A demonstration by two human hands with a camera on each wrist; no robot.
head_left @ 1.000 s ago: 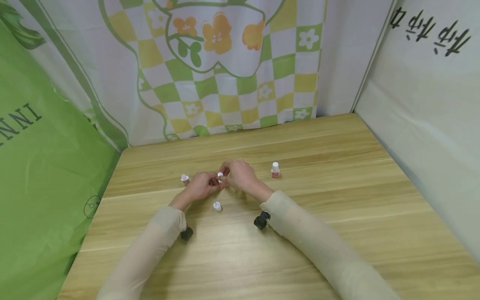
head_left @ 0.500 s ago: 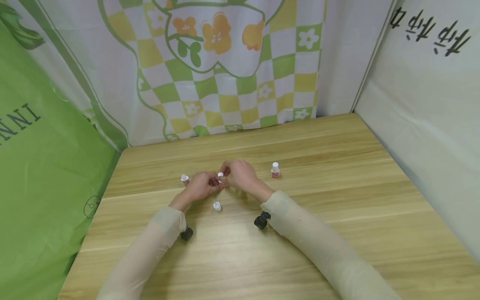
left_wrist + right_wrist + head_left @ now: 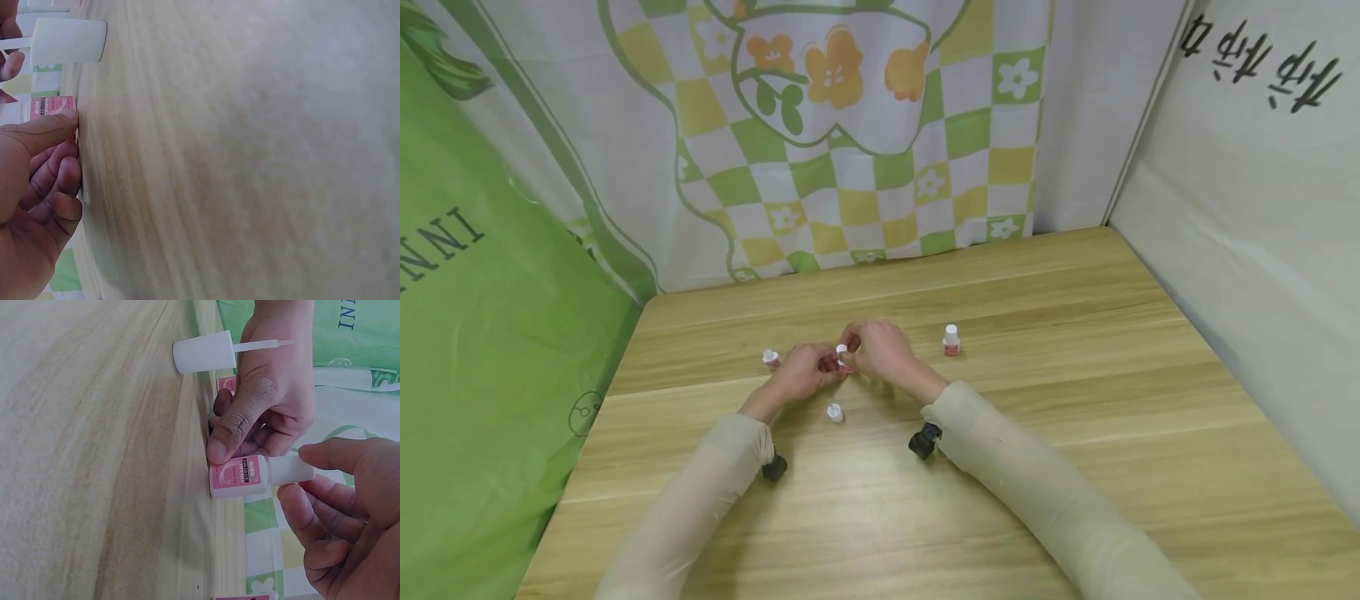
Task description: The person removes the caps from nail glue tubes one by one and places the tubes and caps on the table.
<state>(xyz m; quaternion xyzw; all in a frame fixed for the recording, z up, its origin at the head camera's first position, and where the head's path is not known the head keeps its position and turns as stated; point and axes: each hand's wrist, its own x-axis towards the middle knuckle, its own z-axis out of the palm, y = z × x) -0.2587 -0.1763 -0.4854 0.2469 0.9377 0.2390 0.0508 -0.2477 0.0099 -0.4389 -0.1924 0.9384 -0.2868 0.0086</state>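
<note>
Between my hands a small glue bottle (image 3: 236,476) with a pink label stands upright on the table. My left hand (image 3: 802,372) grips its lower part, the thumb lying across the label in the left wrist view. The thumb and fingers of my right hand (image 3: 883,350) pinch the white cap (image 3: 292,469), which sits on the bottle's neck. Nearer to me, a loose white brush cap (image 3: 205,352) stands on its top, its brush pointing up. Beside my left hand is another pink-labelled bottle (image 3: 771,359) with a narrow white neck, partly hidden in the right wrist view.
A third bottle (image 3: 951,340), wearing a tall white cap, stands to the right of my right hand. The wooden table (image 3: 1000,500) meets a checked curtain (image 3: 857,200) at the back. Green cloth (image 3: 512,333) hangs at the left and a white sheet (image 3: 1247,225) at the right.
</note>
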